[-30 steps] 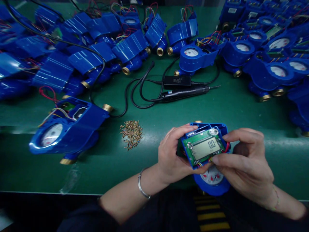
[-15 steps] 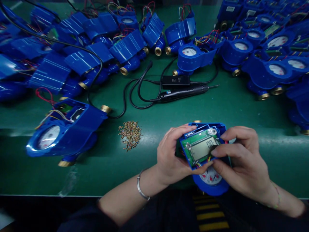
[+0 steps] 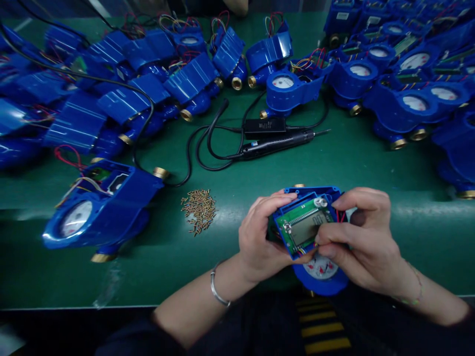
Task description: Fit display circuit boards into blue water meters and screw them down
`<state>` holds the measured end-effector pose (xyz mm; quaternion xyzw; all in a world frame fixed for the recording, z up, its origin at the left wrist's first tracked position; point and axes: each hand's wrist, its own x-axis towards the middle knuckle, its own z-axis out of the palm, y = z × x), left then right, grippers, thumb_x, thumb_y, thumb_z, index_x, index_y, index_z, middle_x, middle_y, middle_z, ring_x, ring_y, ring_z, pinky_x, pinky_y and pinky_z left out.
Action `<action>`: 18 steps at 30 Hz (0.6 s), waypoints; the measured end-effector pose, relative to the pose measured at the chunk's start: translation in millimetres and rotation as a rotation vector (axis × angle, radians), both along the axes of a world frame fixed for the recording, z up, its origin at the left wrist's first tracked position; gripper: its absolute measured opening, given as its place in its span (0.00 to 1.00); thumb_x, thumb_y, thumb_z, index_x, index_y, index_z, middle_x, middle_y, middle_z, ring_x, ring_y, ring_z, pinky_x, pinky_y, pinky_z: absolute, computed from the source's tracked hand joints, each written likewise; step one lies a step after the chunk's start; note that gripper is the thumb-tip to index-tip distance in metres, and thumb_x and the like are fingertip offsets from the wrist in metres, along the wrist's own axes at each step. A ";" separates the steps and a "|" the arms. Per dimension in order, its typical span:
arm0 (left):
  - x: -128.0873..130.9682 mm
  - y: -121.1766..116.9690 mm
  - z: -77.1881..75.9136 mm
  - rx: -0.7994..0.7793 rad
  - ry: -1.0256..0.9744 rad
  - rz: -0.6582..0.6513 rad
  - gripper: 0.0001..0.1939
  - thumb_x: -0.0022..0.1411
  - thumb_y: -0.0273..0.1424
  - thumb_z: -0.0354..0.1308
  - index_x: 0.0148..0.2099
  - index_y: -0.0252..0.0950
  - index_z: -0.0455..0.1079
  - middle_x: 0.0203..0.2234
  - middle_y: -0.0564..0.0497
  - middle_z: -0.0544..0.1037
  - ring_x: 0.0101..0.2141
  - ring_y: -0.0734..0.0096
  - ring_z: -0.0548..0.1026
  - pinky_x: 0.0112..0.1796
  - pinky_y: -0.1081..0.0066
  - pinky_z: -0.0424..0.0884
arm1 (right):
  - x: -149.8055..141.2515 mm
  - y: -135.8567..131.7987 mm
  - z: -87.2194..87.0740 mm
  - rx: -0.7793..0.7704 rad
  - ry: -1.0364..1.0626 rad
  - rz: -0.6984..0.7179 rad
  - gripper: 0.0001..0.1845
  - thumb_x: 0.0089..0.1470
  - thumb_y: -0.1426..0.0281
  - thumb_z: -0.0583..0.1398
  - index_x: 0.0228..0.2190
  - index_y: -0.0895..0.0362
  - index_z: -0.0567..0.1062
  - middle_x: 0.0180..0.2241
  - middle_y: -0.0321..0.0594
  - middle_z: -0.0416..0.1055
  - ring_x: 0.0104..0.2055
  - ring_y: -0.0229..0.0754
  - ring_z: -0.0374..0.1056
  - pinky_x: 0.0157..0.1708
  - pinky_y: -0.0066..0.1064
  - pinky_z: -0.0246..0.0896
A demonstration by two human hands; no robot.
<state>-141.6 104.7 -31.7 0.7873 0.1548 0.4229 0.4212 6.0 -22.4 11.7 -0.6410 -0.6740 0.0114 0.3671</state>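
Note:
A blue water meter point(image 3: 322, 287) stands near the table's front edge, its white dial partly covered by my hands. Over its opened top sits a display circuit board point(image 3: 302, 206) in a blue frame, tilted, with a grey LCD. My left hand point(image 3: 260, 237) is wrapped round the left side of this frame, thumb beneath its lower edge. At the board's lower right corner, the thumb and index finger of my right hand point(image 3: 365, 242) pinch thin wires; the tips hide most of them. Red wires point(image 3: 340, 215) pass close to another right finger.
A heap of small brass screws point(image 3: 199, 211) lies left of my hands. Beyond are a black electric screwdriver point(image 3: 280, 144), its cable and a black box point(image 3: 265, 125). An open blue meter point(image 3: 104, 202) stands at left; several more line the back and right. Someone's arm point(image 3: 237, 6) shows at the far edge.
My right thumb and index finger have closed together and shifted slightly left at the board's lower corner, covering the yellow wires. My left hand keeps its hold. The whole view has shifted slightly.

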 end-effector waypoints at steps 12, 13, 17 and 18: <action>0.3 1.3 9.1 -0.082 -0.050 0.069 0.35 0.44 0.41 0.71 0.53 0.35 0.65 0.43 0.45 0.78 0.42 0.63 0.79 0.42 0.66 0.78 | -8.3 1.9 -31.0 0.224 0.296 -0.183 0.39 0.47 0.59 0.68 0.57 0.47 0.59 0.51 0.44 0.56 0.53 0.52 0.58 0.50 0.46 0.60; 0.5 0.1 7.6 -0.104 -0.057 0.057 0.35 0.44 0.42 0.71 0.53 0.35 0.65 0.43 0.45 0.78 0.43 0.62 0.79 0.44 0.64 0.78 | -9.5 3.1 -32.3 0.169 0.360 -0.177 0.44 0.46 0.58 0.69 0.58 0.49 0.55 0.52 0.46 0.57 0.54 0.53 0.59 0.50 0.47 0.60; -0.4 -5.0 -0.7 -0.165 -0.076 0.024 0.39 0.42 0.46 0.72 0.53 0.35 0.64 0.45 0.42 0.77 0.49 0.53 0.77 0.50 0.55 0.74 | -9.4 8.7 -24.4 -0.068 0.340 -0.205 0.40 0.47 0.64 0.67 0.56 0.56 0.55 0.50 0.49 0.65 0.52 0.52 0.64 0.51 0.48 0.56; -0.8 -5.9 -2.0 -0.168 -0.072 0.025 0.39 0.42 0.45 0.72 0.53 0.35 0.64 0.45 0.41 0.77 0.50 0.52 0.76 0.51 0.53 0.73 | -8.0 10.0 -20.6 -0.094 0.312 -0.197 0.37 0.47 0.67 0.66 0.55 0.56 0.57 0.48 0.47 0.67 0.51 0.51 0.65 0.50 0.47 0.55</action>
